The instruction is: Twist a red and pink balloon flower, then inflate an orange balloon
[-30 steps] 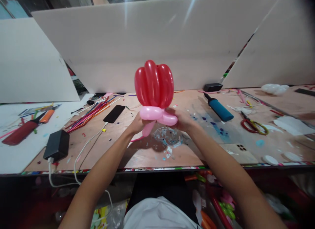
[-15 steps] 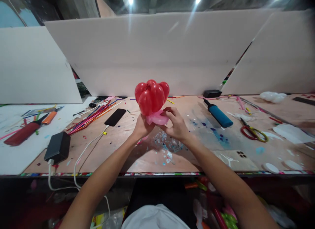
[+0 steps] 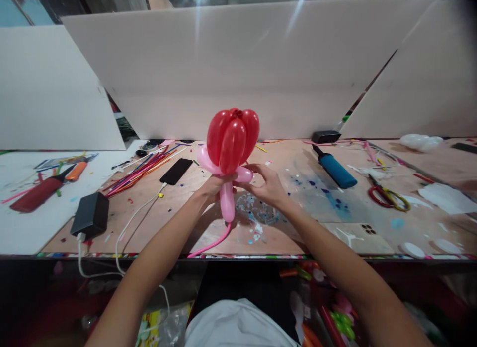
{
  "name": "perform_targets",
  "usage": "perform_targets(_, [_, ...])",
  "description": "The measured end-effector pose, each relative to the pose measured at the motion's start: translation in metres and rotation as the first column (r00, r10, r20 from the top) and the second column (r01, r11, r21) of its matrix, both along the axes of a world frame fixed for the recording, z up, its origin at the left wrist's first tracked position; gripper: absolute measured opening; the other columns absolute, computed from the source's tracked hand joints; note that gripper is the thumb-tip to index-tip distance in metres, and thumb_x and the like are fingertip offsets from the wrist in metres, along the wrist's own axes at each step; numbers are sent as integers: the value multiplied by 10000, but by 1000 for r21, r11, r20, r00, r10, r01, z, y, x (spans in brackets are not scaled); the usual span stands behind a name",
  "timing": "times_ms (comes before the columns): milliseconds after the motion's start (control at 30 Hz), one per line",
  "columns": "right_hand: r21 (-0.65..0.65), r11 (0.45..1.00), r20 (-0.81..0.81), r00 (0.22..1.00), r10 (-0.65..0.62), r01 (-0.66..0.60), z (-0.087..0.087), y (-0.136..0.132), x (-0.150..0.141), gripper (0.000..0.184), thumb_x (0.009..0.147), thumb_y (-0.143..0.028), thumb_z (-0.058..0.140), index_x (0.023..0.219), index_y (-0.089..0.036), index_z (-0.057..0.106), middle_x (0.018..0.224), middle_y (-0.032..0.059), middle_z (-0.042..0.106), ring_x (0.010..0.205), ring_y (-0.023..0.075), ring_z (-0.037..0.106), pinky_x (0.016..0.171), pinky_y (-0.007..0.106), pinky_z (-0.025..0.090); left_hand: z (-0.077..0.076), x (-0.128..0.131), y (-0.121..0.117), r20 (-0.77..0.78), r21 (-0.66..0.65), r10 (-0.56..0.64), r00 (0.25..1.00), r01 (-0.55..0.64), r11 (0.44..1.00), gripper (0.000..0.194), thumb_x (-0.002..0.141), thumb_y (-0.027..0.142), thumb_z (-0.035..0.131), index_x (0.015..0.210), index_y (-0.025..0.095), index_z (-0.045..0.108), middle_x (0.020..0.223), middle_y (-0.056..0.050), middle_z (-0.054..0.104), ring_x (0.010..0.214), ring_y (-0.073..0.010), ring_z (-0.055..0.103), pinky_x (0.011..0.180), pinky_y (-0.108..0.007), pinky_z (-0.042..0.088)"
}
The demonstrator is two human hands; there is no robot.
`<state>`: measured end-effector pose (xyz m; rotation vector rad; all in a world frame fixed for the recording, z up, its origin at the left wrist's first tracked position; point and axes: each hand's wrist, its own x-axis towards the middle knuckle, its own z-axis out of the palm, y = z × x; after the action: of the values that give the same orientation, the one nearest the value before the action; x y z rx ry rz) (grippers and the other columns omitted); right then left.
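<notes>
The left hand (image 3: 215,189) grips a glossy pink latex balloon (image 3: 227,205) at its twisted neck; the right hand (image 3: 269,188) pinches its three-o'clock lobe. A bulbous red latex balloon (image 3: 233,145) sits above at twelve, a blue cylindrical pump (image 3: 338,171) at three.

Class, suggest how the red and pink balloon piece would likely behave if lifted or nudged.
The red balloon is probably light and springy: its lobes look inflated. The pink tail would likely flop, being thin and visibly curved. Stood upright, everything might tip, with that red bulk above a narrow pink stem.
</notes>
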<state>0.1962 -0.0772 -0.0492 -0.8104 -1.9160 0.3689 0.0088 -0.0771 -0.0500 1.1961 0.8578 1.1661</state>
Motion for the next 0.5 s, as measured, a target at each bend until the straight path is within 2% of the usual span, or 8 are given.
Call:
perform_targets(67, [77, 992, -86, 992, -88, 95, 0, -1, -1, 464, 711, -452, 816, 1062, -229, 610, 1029, 81, 664, 968, 261, 632, 880, 443, 507, 2, 4, -3, -19, 7, -3, 1000, 3, 1000, 431, 577, 401, 834, 890, 145, 686, 816, -99, 701, 616, -175, 621, 549, -324, 516])
perform_targets(133, [118, 984, -236, 967, -100, 130, 1, -4, -2, 649, 623, -451, 869, 1152, -240, 557, 1116, 91, 618, 1016, 266, 610, 883, 437, 517, 3, 8, -4, -87, 55, 2, 996, 3, 998, 365, 592, 340, 833, 864, 141, 692, 819, -87, 694, 642, -164, 622, 542, -292, 497])
perform_targets(200, [34, 998, -372, 927, -44, 61, 3, -7, -5, 762, 612, -463, 867, 1249, -256, 504, 1205, 100, 586, 1069, 267, 603, 894, 432, 532, 0, 10, -5, -186, 125, 6, 983, 18, 992, 292, 621, 321, 822, 801, 135, 688, 753, -69, 671, 620, -151, 606, 528, -280, 479])
perform_targets(233, [-57, 998, -417, 909, -13, -12, 4, -9, -6, 745, 644, -474, 845, 1269, -259, 502, 1226, 102, 591, 1086, 267, 608, 907, 435, 536, -2, 11, -5, -226, 150, 1, 974, 34, 988, 271, 630, 322, 821, 768, 136, 681, 714, -57, 654, 602, -144, 593, 525, -280, 473])
perform_targets(333, [-320, 918, -515, 857, 37, -232, 6, -8, -7, 569, 745, -494, 761, 1220, -242, 575, 1159, 91, 669, 1060, 266, 649, 920, 445, 545, -7, 11, -6, -282, 214, -33, 959, 96, 972, 265, 661, 350, 817, 737, 146, 666, 659, -43, 627, 586, -147, 587, 548, -301, 486])
perform_targets(400, [-348, 887, -586, 809, 47, -304, 7, -3, -6, 529, 752, -493, 748, 1196, -245, 602, 1145, 78, 695, 1081, 264, 652, 944, 444, 538, -6, 11, -7, -284, 246, -40, 958, 113, 963, 286, 667, 376, 822, 761, 153, 669, 662, -48, 633, 599, -163, 606, 567, -321, 505])
perform_targets(500, [-282, 910, -668, 743, 40, -303, 5, 5, -3, 568, 727, -470, 774, 1223, -264, 592, 1187, 66, 691, 1113, 250, 644, 977, 427, 525, -4, 12, -10, -279, 280, -40, 959, 121, 952, 331, 659, 405, 833, 820, 155, 687, 668, -64, 651, 647, -207, 648, 590, -346, 536])
